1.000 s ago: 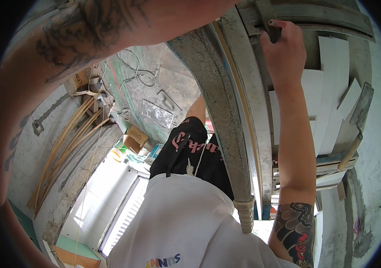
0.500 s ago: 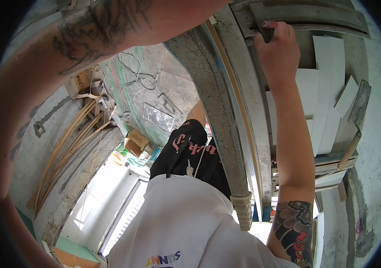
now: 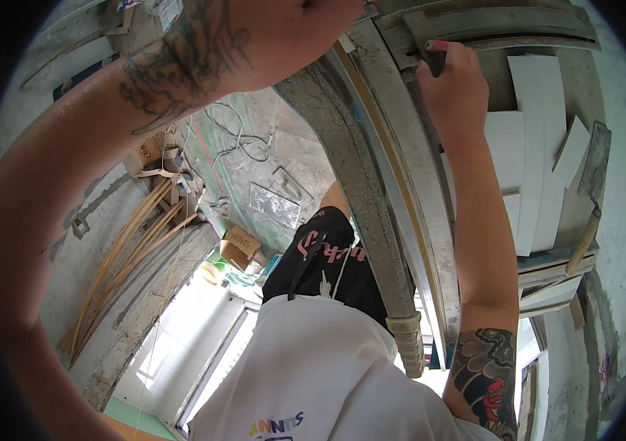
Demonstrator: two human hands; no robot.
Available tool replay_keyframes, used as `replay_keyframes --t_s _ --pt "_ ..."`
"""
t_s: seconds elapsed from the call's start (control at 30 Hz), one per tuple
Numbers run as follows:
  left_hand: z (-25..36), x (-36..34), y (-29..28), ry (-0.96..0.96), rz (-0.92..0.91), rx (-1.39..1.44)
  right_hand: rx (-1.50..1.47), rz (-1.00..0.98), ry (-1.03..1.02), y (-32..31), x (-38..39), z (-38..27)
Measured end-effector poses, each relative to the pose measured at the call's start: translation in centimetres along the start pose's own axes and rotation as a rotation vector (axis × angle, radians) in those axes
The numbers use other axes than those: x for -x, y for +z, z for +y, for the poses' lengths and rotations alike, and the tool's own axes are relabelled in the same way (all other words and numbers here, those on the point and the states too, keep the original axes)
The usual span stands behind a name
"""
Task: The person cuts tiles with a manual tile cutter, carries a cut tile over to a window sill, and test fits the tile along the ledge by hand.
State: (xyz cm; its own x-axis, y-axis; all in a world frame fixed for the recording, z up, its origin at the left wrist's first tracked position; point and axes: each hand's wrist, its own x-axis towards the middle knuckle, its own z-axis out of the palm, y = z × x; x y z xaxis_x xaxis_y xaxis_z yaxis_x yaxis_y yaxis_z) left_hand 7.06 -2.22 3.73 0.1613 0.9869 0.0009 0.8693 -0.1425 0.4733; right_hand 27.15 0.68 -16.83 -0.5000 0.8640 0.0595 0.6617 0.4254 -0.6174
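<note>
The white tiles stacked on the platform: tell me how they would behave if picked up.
The white tiles look flat, thin and rigid, so probably stiff, not floppy. Their glossy faces suggest they may be slippery. Being thin with sharp corners, they seem liable to chip or crack if dropped.

Two hands: left hand (image 3: 328, 22), right hand (image 3: 456, 92); one trowel (image 3: 591, 187); one cardboard box (image 3: 238, 246); several white tiles (image 3: 541, 147).

In my right hand (image 3: 454, 88) I hold a small dark tool (image 3: 430, 57) with a grey, plaster-stained blade. It stands tilted against the long grey metal rail (image 3: 408, 154), which is dusty and runs beside the white rectangular tiles (image 3: 541, 147).
</note>
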Motion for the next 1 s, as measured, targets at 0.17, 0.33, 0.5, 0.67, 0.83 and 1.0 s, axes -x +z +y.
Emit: replay_keyframes --t_s 0.17,0.33,0.5,0.67,0.83,1.0 --pt "0.8 0.0 -0.8 -0.048 -0.038 0.085 0.008 0.027 0.027 0.4 0.3 -0.2" --pt "-1.0 0.4 -0.1 -0.069 -0.013 0.113 0.04 0.056 0.005 -0.2 0.4 -0.6" --pt "-0.9 0.3 -0.1 -0.016 0.002 0.084 -0.06 0.199 -0.188 -0.8 -0.2 0.1" --pt "0.4 0.1 0.2 0.025 0.089 0.025 -0.186 0.197 -0.09 -1.1 -1.2 -0.2" --pt "0.0 -0.2 -0.8 -0.022 -0.051 -0.019 -0.126 0.167 -0.068 -1.2 -0.9 -0.2" --pt "-0.3 -0.2 -0.2 0.016 0.02 0.052 -0.03 0.045 -0.14 -2.1 -1.6 -1.4"
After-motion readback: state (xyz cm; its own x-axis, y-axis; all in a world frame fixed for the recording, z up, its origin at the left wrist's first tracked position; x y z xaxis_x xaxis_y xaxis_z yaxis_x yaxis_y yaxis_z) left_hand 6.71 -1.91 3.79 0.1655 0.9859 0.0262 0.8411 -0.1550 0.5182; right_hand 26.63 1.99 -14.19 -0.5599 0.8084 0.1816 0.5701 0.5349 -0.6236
